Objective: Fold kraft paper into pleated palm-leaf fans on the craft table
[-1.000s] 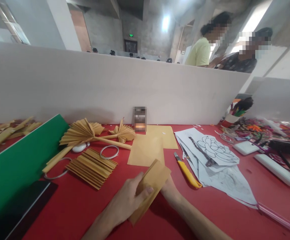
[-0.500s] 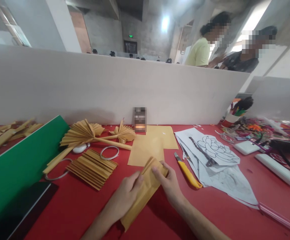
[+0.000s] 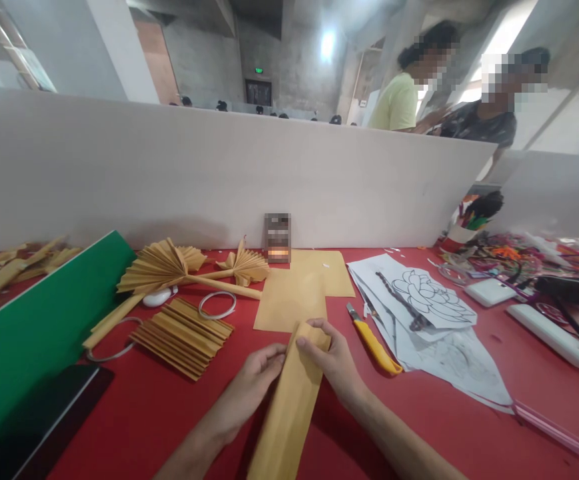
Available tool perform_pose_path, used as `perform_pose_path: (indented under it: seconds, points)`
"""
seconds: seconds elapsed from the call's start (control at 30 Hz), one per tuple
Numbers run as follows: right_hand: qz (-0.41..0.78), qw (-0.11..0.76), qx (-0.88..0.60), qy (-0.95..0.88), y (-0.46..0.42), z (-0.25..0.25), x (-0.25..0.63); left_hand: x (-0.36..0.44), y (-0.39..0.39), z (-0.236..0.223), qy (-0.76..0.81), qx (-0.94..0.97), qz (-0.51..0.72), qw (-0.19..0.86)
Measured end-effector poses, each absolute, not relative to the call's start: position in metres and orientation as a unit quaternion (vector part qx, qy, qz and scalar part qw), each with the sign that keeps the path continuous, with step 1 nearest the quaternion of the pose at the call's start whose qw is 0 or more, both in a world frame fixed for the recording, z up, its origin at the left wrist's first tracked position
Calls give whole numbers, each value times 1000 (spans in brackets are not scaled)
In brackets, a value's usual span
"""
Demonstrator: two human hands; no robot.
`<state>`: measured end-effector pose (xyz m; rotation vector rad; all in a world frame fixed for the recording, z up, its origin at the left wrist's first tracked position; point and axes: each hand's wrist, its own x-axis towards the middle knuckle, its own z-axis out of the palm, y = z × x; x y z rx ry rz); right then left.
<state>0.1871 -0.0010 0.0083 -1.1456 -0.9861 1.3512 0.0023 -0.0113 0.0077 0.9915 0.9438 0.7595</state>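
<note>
A folded strip of yellow-brown paper (image 3: 292, 407) runs from the middle of the table towards me, held between my two hands. My right hand (image 3: 333, 357) pinches its far right corner, thumb on top and fingers behind. On the left edge, my left hand (image 3: 256, 380) grips the paper with thumb and fingers closed. Just beyond the strip lie flat sheets of the same paper (image 3: 289, 300). A pleated piece of brown paper (image 3: 184, 339) rests to the left. Right of my hands is a yellow utility knife (image 3: 375, 343) with its blade end pointing away.
Pleated paper fans on rolled stems (image 3: 162, 270) lie at the back left, beside a green board (image 3: 49, 327). Two wire coils, one a ring (image 3: 218, 305), are near them. Line drawings (image 3: 424, 300) lie right, before a white power bank (image 3: 554, 337). A white partition (image 3: 209, 180) stands behind.
The paper strip has turned from a slant to nearly straight towards me. My left hand has shifted slightly left, to the strip's edge; my right hand keeps its pinch.
</note>
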Motion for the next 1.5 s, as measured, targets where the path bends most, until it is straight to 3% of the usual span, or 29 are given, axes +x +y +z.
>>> perform_pose_path:
  seconds: [0.4,0.67,1.5]
  points:
    - [654,474,-431,-402,-10,16,185,1,-3,4,474,513,420,580]
    - [633,460,-462,-418,-9,7,184,9,-6,-4,463,514,360,626]
    - [560,442,-465,-524,-6,3,176,7,1,-10,483,540,416,550]
